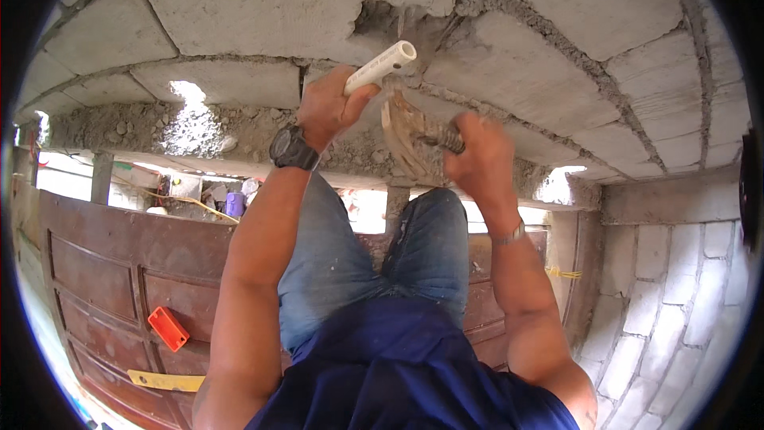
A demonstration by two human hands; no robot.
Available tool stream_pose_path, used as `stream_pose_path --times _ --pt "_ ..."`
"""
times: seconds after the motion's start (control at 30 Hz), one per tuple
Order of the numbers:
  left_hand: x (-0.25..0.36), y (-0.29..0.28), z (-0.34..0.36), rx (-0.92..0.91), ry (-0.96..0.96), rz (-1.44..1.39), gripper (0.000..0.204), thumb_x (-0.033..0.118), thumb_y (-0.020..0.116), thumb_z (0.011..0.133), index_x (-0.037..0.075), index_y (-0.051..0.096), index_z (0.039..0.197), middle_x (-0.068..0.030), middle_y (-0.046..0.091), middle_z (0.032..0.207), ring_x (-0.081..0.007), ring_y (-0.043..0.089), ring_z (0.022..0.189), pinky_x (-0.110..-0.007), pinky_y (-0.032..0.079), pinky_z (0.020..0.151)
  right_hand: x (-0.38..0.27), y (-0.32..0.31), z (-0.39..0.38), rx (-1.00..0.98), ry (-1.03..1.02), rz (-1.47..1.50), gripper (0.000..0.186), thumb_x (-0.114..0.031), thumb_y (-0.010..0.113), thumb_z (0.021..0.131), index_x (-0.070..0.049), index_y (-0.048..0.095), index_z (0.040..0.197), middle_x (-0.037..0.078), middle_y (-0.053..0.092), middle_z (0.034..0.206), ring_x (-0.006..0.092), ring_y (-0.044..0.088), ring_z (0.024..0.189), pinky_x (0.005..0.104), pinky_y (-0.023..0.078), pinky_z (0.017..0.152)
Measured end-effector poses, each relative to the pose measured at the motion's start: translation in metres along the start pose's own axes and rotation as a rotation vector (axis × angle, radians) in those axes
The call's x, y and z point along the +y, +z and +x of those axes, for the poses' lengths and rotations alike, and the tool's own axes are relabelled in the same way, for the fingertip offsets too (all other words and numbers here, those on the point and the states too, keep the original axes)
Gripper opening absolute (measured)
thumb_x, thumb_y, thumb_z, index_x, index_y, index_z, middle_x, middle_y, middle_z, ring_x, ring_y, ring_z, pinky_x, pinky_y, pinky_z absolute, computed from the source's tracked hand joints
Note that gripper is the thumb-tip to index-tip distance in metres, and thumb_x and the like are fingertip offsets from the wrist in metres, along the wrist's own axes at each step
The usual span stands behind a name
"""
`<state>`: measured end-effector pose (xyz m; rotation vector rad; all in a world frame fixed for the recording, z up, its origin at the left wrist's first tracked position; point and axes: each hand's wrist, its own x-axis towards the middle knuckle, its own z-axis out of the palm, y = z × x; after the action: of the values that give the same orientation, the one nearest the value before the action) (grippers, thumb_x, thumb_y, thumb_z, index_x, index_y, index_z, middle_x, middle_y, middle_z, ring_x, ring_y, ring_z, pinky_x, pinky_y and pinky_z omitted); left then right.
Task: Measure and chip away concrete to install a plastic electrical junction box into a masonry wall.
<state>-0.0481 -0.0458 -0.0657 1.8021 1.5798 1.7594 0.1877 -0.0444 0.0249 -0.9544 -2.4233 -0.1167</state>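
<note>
My left hand [330, 107] is wrapped round a white plastic pipe [382, 68], whose open end points up and to the right toward the block wall. A small dark hole shows near that end. In my right hand [481, 159] is a hammer [404, 131] with a worn, dusty, curved head and a dark ribbed handle, slightly smeared by motion. Its head is just below the pipe's end; whether they touch I cannot tell. Beyond the pipe, a rough broken hollow [382, 17] opens in the grey block wall [263, 8].
A rubble-strewn concrete ledge [119, 127] with bright gaps runs along the wall's foot. Below me lies a brown panelled door [95, 271], with an orange rectangular case [168, 328] and a yellow bar [165, 381] on it. Another block wall [652, 310] rises at the right.
</note>
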Motion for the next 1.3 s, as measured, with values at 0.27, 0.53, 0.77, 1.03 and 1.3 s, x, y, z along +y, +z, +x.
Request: stream_pose_path --times 0.27,0.53,0.77,1.03,1.3 --pt "-0.006 0.002 -0.001 -0.020 0.018 -0.003 0.048 0.053 0.060 0.086 0.005 0.059 0.082 -0.0150 0.057 0.065 -0.0366 0.059 0.060 -0.041 0.046 0.052 -0.013 -0.009 -0.004 0.062 -0.145 0.105 0.026 -0.007 0.075 0.061 -0.006 0.057 0.080 0.011 0.054 0.071 0.0319 0.053 0.067 0.0366 0.047 0.061" --pt "-0.005 -0.007 0.001 -0.037 0.001 -0.016 0.046 0.051 0.060 0.086 0.005 0.058 0.084 -0.0158 0.056 0.063 -0.0382 0.058 0.060 -0.042 0.045 0.052 -0.034 -0.030 0.004 -0.057 -0.518 0.267 0.033 -0.009 0.077 0.055 -0.008 0.059 0.082 0.011 0.055 0.065 0.0304 0.055 0.059 0.0420 0.044 0.056" --pt "-0.003 -0.001 0.002 -0.041 -0.022 0.002 0.044 0.049 0.061 0.087 0.005 0.059 0.086 -0.0162 0.057 0.066 -0.0388 0.058 0.061 -0.041 0.046 0.053 -0.057 -0.038 -0.006 0.040 -0.248 0.357 0.033 -0.007 0.076 0.056 -0.006 0.057 0.083 0.014 0.056 0.067 0.0335 0.057 0.063 0.0429 0.045 0.061" --pt "-0.006 -0.002 -0.006 -0.026 0.051 0.052 0.044 0.048 0.060 0.088 0.004 0.058 0.088 -0.0181 0.058 0.068 -0.0408 0.059 0.065 -0.042 0.046 0.054 -0.039 -0.026 -0.012 0.055 -0.066 0.285 0.031 -0.010 0.077 0.059 -0.009 0.061 0.085 0.012 0.056 0.070 0.0320 0.056 0.067 0.0421 0.045 0.064" --pt "-0.019 0.009 0.004 -0.018 0.023 0.146 0.049 0.053 0.058 0.087 0.004 0.061 0.087 -0.0193 0.060 0.068 -0.0404 0.059 0.064 -0.044 0.046 0.054 0.013 -0.002 0.000 0.058 0.052 0.016 0.029 -0.006 0.070 0.061 -0.010 0.064 0.089 0.013 0.061 0.077 0.0328 0.059 0.069 0.0387 0.048 0.062"
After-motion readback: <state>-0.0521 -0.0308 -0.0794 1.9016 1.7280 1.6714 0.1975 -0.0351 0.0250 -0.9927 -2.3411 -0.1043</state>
